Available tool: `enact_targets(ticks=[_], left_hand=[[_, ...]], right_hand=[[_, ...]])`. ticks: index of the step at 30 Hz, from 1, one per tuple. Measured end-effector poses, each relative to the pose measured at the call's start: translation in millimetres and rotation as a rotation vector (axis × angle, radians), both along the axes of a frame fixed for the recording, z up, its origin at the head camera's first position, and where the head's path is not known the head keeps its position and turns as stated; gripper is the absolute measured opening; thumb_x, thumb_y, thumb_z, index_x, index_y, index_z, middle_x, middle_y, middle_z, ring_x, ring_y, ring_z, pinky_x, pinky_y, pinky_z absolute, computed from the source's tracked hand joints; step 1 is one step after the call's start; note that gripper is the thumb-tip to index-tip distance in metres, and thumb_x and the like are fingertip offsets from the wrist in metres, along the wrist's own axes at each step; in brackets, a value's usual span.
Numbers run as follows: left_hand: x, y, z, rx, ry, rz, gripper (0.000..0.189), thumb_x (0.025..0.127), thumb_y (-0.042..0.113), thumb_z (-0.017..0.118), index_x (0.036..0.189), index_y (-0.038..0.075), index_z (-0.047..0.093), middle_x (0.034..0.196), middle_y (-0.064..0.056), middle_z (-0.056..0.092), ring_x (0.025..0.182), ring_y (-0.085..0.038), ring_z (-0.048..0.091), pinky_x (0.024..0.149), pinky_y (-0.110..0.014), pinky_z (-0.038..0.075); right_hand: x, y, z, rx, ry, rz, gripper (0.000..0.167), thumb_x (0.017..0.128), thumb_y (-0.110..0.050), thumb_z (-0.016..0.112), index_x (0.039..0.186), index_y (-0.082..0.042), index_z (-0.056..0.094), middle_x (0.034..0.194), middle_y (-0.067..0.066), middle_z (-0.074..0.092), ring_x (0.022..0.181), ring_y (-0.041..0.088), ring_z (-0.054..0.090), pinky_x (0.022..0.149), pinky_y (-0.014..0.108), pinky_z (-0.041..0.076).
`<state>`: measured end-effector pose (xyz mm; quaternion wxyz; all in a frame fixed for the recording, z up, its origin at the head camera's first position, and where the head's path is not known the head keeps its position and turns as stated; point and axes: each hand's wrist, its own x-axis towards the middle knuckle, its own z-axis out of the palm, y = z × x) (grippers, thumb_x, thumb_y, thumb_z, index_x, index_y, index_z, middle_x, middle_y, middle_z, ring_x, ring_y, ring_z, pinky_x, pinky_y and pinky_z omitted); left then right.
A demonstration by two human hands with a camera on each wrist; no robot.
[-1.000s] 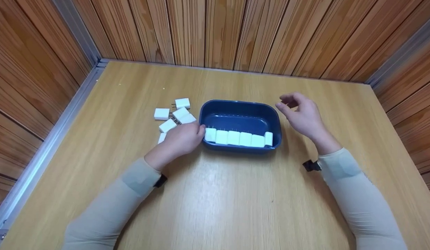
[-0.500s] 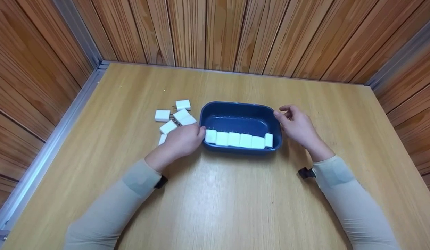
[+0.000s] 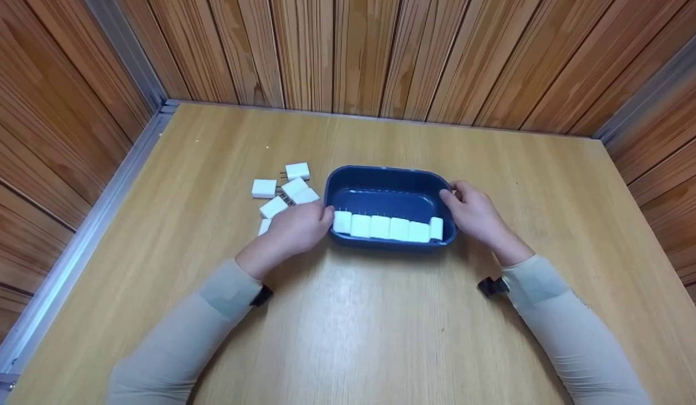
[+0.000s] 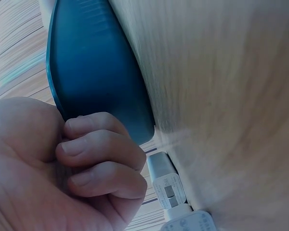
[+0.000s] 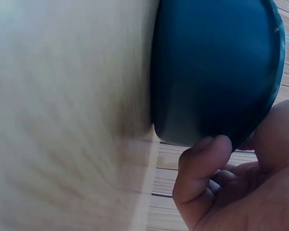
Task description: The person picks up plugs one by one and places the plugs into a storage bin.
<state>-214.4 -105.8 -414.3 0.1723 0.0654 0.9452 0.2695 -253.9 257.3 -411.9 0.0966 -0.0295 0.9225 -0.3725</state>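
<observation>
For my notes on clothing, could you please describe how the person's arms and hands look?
The left hand and right hand are without gloves. Pale beige-grey long sleeves cover both forearms, with a greyish-green patch near each wrist. A small black piece shows beside each.

Markings: grey print is showing on two adapters; its wording, brand and numbers are staying too small and blurred to read.
In the left wrist view, a white, block-shaped plastic plug adapter (image 4: 164,174) is presenting its end face, which is carrying fine grey print (image 4: 166,182) near two dark rectangular patches (image 4: 170,191); a small roundish mark seems to be sitting among this print, its form being too indistinct to identify. Just beside it, at the bottom edge of the view, a second white plastic adapter with rounded corners (image 4: 190,224) is bearing several grey printed marks on its visible face, and the view's edge is cutting this face off.
</observation>
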Motion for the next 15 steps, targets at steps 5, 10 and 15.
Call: enact_targets(ticks=[5,10,15], left_hand=[[0.8,-1.7,1.3,0.026,-0.008,0.006,0.054,0.12,0.051,0.038,0.127,0.01,0.072,0.088,-0.009,0.062,0.083,-0.027,0.064,0.075,-0.042,0.048],[-1.9,-6.4,4.1,0.028,-0.028,0.013,0.07,0.117,0.065,0.036,0.141,0.007,0.069,0.099,-0.011,0.066,0.096,-0.029,0.067,0.082,-0.043,0.049],[-4.9,-16.2,10.7,0.039,-0.039,0.051,0.081,0.114,0.071,0.033,0.151,0.007,0.063,0.117,-0.011,0.069,0.107,-0.03,0.065,0.09,-0.045,0.051]], right_hand=[[-0.3,0.4,-2.6,-0.024,0.009,0.008,0.055,0.12,-0.036,0.044,0.157,0.005,0.05,0.146,0.028,0.061,0.122,0.039,0.058,0.106,0.053,0.049],[0.1,0.3,-2.3,-0.027,0.011,0.014,0.056,0.121,-0.035,0.043,0.158,0.006,0.049,0.148,0.028,0.061,0.124,0.039,0.058,0.109,0.054,0.049],[0.2,-0.9,-4.3,-0.029,0.011,0.019,0.057,0.121,-0.036,0.043,0.159,0.006,0.048,0.149,0.029,0.06,0.125,0.039,0.057,0.112,0.056,0.048]])
